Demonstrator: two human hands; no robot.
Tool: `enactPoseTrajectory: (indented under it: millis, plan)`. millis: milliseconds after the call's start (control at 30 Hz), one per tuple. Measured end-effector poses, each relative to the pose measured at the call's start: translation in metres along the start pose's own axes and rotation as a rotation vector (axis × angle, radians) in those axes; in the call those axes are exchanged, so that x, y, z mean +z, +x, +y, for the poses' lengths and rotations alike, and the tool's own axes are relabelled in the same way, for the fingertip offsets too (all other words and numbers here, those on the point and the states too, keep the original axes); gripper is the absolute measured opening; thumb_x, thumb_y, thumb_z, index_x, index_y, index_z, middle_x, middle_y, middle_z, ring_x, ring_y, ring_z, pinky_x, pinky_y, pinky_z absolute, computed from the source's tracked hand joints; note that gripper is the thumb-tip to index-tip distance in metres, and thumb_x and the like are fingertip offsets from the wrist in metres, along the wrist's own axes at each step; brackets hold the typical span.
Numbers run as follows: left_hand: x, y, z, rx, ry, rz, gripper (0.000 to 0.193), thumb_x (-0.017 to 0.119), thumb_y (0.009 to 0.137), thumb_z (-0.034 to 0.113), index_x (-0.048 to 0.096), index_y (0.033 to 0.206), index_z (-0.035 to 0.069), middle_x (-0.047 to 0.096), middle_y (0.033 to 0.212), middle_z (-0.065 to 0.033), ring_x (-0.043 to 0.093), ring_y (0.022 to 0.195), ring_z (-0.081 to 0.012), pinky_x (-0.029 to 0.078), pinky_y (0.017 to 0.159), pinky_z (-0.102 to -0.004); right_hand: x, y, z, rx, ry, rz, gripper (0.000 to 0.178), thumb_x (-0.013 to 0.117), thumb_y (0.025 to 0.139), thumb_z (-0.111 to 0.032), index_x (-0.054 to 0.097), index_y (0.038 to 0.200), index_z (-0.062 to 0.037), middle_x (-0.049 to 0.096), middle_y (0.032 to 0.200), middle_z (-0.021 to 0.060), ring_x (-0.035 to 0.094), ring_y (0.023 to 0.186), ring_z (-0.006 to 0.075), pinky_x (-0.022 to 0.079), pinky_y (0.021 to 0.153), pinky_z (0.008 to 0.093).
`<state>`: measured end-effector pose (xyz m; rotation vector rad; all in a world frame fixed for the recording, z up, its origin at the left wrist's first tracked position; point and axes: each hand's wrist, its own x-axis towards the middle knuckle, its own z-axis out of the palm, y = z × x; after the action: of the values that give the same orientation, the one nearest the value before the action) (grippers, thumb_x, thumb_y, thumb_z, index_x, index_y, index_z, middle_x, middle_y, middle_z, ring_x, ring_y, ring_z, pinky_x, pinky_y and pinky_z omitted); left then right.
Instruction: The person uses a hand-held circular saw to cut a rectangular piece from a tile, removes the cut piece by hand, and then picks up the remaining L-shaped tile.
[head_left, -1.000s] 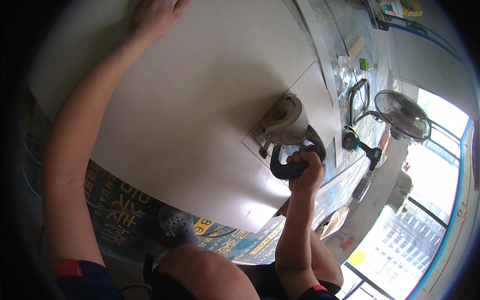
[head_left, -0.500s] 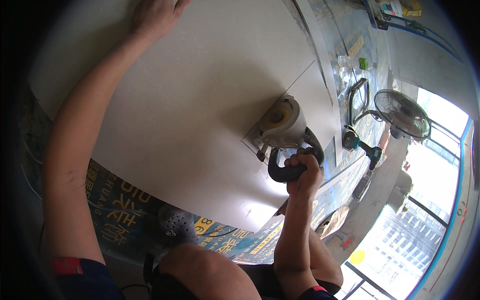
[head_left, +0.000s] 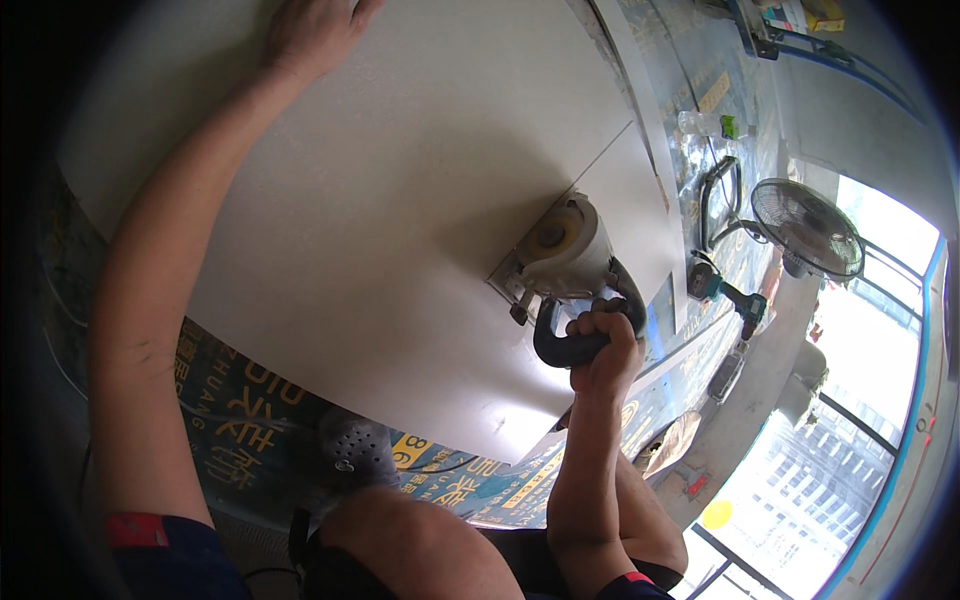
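Observation:
My right hand [head_left: 605, 345] is wrapped round the black loop handle of a circular saw [head_left: 565, 250]. The saw rests on a large pale slab [head_left: 330, 250], its base plate lying along a thin dark line [head_left: 605, 155] that runs toward the slab's far right side. The guard and base hide the blade. At the upper left, my left hand [head_left: 315, 35] lies on the slab with the thumb apart. The picture's top edge cuts off the other fingertips.
Printed sheeting [head_left: 250, 430] covers the floor. A perforated grey shoe [head_left: 355, 445] is by the slab's near edge. To the right are a cordless drill [head_left: 730, 295], a black bent frame [head_left: 720, 200], a fan [head_left: 807, 228], a plastic bottle [head_left: 700, 123] and a bright window [head_left: 790, 480].
The saw and my right hand have shifted slightly toward the lower left along the line, and the base now covers its near end. My left hand stays on the slab.

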<state>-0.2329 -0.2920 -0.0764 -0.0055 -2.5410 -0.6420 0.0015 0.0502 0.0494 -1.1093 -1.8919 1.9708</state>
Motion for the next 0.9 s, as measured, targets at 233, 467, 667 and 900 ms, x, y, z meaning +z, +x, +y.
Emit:
enactPoseTrajectory:
  millis: [233,467,667,900]
  plan:
    - [-0.002,-0.001,0.000,-0.002,0.000,0.000,0.044,0.047,0.098,0.037,0.060,0.113,-0.002,0.062,0.115,-0.0198,0.056,0.112,-0.0342,0.043,0.098,-0.0433,-0.004,-0.006,0.002,0.012,0.001,-0.021,0.016,0.051,0.071,0.004,0.054,0.086,-0.0003,0.053,0.076,0.0095,0.052,0.058,0.0189,0.051,0.055,0.0361]
    - [-0.004,-0.001,0.001,-0.003,-0.002,0.002,0.044,0.047,0.098,0.037,0.059,0.113,-0.002,0.062,0.115,-0.0198,0.056,0.112,-0.0342,0.043,0.099,-0.0432,-0.006,-0.012,0.005,0.003,0.012,-0.026,0.015,0.051,0.071,0.004,0.055,0.085,0.0018,0.053,0.074,0.0100,0.052,0.058,0.0197,0.051,0.055,0.0360]
    - [-0.005,0.000,0.001,-0.011,-0.002,0.002,0.044,0.047,0.098,0.038,0.059,0.113,-0.002,0.062,0.116,-0.0199,0.056,0.113,-0.0341,0.042,0.099,-0.0432,-0.008,-0.013,0.008,0.001,-0.007,-0.025,0.013,0.051,0.071,0.003,0.055,0.083,0.0020,0.052,0.073,0.0101,0.053,0.058,0.0198,0.051,0.056,0.0362]
    - [-0.008,-0.001,0.000,-0.015,-0.004,0.003,0.045,0.047,0.098,0.038,0.059,0.114,-0.002,0.062,0.116,-0.0199,0.056,0.113,-0.0340,0.042,0.100,-0.0431,-0.010,-0.019,0.010,0.003,0.006,-0.035,0.013,0.052,0.071,0.003,0.055,0.084,0.0019,0.052,0.073,0.0099,0.053,0.059,0.0199,0.051,0.057,0.0361]
